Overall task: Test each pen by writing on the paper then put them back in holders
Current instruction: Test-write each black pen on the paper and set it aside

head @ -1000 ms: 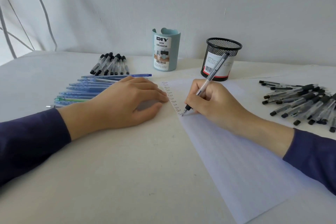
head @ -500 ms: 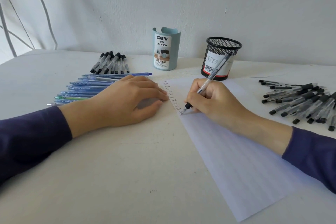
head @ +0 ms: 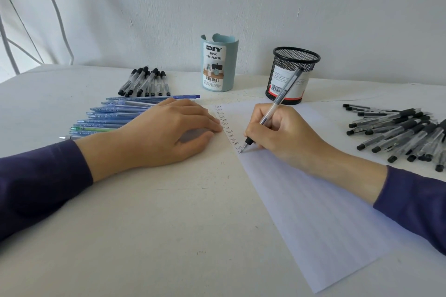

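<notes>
**Progress.** A column of "Test" entries (head: 226,125) runs down the left margin of the lined paper (head: 325,212). Roughly 12 are legible, and the exact count is uncertain. The tip of the clear-barrel pen (head: 277,101) sits on the paper at the foot of that column, where a new entry is starting.

No pen shows above the rim of the light-blue desk organizer (head: 218,62) or the black mesh holder (head: 293,75), so I judge that none has been returned. Lying loose on the table (head: 156,224):
- a row of blue pens (head: 113,116) at left, partly hidden by the left hand
- a small group of black-capped pens (head: 144,82) behind that row
- a large pile of black-grip pens (head: 398,132) at right

I cannot tell which groups have been tested. Judgement: testing is partway through, and the whole return step is left to do.

**Pose.** The right hand (head: 277,132) grips the pen in a writing hold, with thumb and fingers curled round the lower barrel. Its heel rests on the paper, and the barrel tilts away toward the mesh holder.

The left hand (head: 164,132) lies palm down with fingers straight and together. Its fingertips touch the paper's left edge, apparently to steady it, and it holds nothing.
</notes>
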Demonstrator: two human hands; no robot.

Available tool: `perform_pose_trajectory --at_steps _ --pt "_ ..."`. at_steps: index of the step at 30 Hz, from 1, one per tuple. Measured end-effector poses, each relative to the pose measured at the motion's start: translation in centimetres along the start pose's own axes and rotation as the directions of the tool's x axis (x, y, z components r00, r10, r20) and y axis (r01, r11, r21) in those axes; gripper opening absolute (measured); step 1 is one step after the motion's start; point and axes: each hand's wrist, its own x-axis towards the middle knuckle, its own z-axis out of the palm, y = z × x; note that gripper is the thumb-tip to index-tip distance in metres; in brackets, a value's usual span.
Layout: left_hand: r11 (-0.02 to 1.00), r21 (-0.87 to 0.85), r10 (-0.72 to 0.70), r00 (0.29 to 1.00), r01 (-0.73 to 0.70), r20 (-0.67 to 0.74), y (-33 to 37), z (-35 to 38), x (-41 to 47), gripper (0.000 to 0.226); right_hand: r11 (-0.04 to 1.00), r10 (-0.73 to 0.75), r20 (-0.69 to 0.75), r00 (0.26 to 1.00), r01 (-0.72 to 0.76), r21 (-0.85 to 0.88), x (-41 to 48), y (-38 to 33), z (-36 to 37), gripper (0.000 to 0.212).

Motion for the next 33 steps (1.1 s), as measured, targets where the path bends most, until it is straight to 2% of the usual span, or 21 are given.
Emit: perform_pose_trajectory --at_steps 10,28,33 --pt "1.0 0.001 0.003 1.0 -0.003 0.008 0.0 0.01 0.0 0.036 1.0 -0.008 -0.008 1.0 0.008 -0.014 0.11 -0.09 0.05 0.029" --pt "1.0 -0.006 0.004 1.0 -0.004 0.006 0.01 0.06 0.08 0.037 1.0 -0.015 -0.026 1.0 0.015 0.0 -0.09 0.02 -0.05 0.025" --pt "1.0 0.0 -0.003 1.0 0.003 0.011 0.17 0.01 0.04 0.038 0.99 -0.01 -0.043 0.999 0.016 0.141 0.5 -0.32 -0.28 0.025"
